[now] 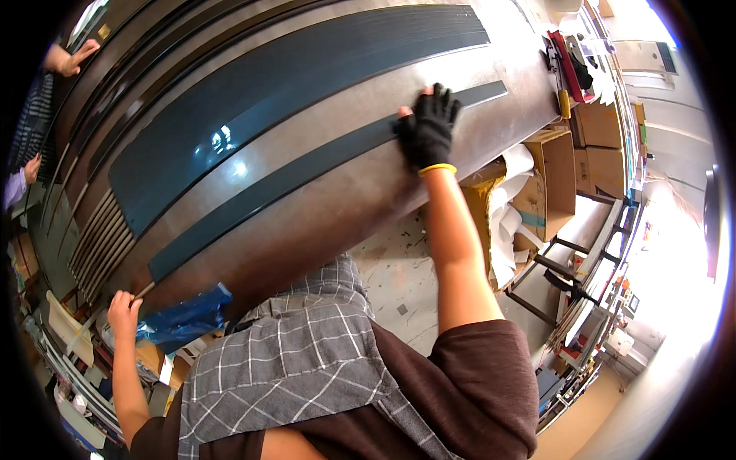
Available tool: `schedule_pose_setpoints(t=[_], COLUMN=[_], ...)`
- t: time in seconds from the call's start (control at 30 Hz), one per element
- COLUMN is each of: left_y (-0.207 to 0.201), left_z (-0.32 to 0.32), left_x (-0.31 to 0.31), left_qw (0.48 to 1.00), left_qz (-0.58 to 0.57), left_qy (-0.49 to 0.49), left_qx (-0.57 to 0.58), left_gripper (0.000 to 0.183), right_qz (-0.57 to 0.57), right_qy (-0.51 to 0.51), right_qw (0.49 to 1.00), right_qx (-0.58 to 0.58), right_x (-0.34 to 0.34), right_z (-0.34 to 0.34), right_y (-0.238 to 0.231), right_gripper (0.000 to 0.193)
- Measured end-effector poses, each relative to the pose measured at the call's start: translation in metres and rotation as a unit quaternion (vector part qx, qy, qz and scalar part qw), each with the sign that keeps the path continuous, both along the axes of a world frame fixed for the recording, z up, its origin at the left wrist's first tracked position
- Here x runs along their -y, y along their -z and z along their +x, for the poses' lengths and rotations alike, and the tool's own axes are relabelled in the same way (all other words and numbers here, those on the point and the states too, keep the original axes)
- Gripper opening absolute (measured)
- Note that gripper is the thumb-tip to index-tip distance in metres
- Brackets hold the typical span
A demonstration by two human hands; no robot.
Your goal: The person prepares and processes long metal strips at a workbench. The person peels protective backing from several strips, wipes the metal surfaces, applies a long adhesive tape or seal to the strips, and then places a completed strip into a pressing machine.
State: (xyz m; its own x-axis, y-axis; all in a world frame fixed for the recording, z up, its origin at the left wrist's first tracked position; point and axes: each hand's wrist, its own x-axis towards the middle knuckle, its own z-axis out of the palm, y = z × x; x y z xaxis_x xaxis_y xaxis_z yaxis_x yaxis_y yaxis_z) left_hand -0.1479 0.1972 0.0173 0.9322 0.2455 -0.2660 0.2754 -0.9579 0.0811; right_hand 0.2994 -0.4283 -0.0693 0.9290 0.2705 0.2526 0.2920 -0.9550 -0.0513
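A long flat dark grey-blue strip (307, 169) lies slantwise across the brown metal-looking table (337, 215). On its far right part rests my right hand (431, 130), in a black glove with bare fingertips and a yellow cuff. Its fingers are stretched out flat and it grips nothing. At the table's near left corner, my bare left hand (125, 313) is closed round the end of a thin pale rod (144, 290). The rod's other end meets the near left end of the strip, and I cannot tell if the two are joined.
Beyond the strip lies a wide dark stack of strips (307, 84). Several rods (103, 241) stick out at the left. Blue plastic film (184, 316) hangs by my left arm. Cardboard boxes (552, 184) stand at right. Another person's hand (78, 57) is at the far left.
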Motion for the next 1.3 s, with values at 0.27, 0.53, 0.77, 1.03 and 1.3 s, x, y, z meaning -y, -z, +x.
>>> schedule_pose_setpoints(t=[0.27,0.53,0.77,1.03,1.3], left_y=[-0.029,-0.023,0.023,0.015,0.014], left_z=[0.010,0.027,0.028,0.028,0.032], left_x=[-0.010,-0.038,-0.030,-0.020,-0.010], left_qw=[0.980,0.991,0.995,0.993,0.992], left_qz=[0.061,-0.001,-0.087,-0.119,-0.110], left_qy=[-0.067,0.053,0.024,0.010,0.000], left_qx=[-0.179,-0.125,-0.034,-0.007,-0.056], left_gripper=[0.023,0.027,0.034,0.032,0.037], right_qz=[-0.183,-0.109,0.137,0.177,0.119], right_qy=[0.077,-0.012,-0.340,-0.420,-0.127], right_qw=[0.978,0.994,0.926,0.862,0.980], right_qx=[-0.057,-0.017,-0.083,-0.221,-0.096], right_x=[0.184,0.073,-0.242,-0.475,-0.260], right_z=[0.156,0.071,-0.167,-0.341,-0.177], right_y=[-0.003,-0.006,0.008,-0.001,-0.009], right_gripper=[0.073,0.084,0.110,0.100,0.097])
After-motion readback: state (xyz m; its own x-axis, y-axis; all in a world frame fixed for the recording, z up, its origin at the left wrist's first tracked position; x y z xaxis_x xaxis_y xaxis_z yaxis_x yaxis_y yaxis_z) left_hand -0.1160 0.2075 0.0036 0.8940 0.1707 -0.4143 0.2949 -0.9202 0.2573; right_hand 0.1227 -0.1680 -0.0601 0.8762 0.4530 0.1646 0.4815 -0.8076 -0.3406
